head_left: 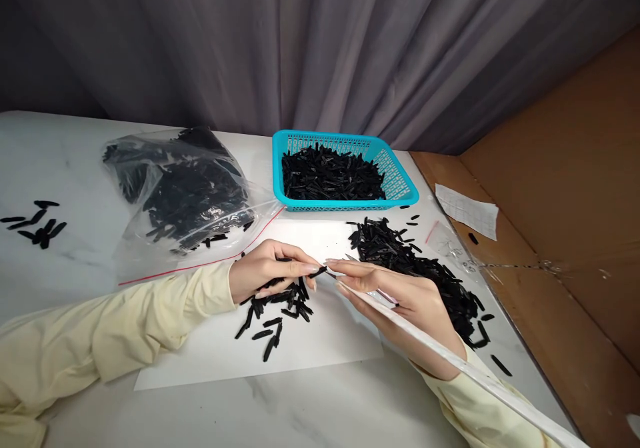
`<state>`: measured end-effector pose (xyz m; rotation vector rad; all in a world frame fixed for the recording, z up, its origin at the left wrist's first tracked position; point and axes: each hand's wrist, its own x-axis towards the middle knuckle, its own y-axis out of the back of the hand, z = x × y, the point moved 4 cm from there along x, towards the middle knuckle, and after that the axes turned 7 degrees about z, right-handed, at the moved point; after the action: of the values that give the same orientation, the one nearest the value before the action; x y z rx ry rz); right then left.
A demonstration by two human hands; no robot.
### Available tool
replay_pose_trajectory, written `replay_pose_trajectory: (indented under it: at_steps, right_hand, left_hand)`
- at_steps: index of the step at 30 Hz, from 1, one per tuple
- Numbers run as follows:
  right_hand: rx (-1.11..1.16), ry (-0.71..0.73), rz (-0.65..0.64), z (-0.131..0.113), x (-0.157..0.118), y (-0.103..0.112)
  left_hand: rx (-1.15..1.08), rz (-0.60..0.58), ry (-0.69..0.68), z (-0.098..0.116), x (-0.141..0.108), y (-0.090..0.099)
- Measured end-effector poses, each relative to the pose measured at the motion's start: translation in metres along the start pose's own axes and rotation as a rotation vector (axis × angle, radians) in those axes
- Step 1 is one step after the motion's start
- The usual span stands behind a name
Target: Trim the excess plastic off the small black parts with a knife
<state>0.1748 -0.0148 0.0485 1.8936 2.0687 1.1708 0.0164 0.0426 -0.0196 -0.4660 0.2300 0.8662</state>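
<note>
The left hand (273,271) pinches a small black piece (318,272) between thumb and finger, above the white paper (330,341). The right hand (400,295) is close by, its fingers closed around a thin pointed tool (352,258). Under the left hand lie loose black pieces (270,349); farther out are the dark pile (425,268), the blue basket (345,204) and the plastic bag (190,188).

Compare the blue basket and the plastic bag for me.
The basket is blue with perforated walls; the bag is clear, with a red strip along its edge. The basket stands stiff and keeps its shape, while the bag lies slumped and creased. The basket is open-topped; the bag's film covers much of its load. Both hold many black pieces.
</note>
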Motion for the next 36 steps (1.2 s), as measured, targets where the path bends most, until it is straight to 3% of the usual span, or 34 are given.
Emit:
replay_pose_trajectory:
  at_steps: [8, 15, 26, 36]
  right_hand:
    - [-0.070, -0.004, -0.007, 0.000, -0.002, -0.002]
    - [-0.049, 0.092, -0.106, -0.002, -0.001, -0.004]
    - [-0.084, 0.186, -0.114, -0.003, -0.004, -0.009]
    - [-0.084, 0.212, -0.131, 0.012, -0.009, -0.012]
  left_hand:
    - [0.025, 0.005, -0.004, 0.000, 0.000, 0.001]
    - [0.049, 0.011, 0.007, 0.002, 0.000, -0.001]
    - [0.066, 0.071, 0.033, 0.000, 0.000, 0.001]
    - [0.079, 0.049, 0.016, 0.001, 0.000, 0.001]
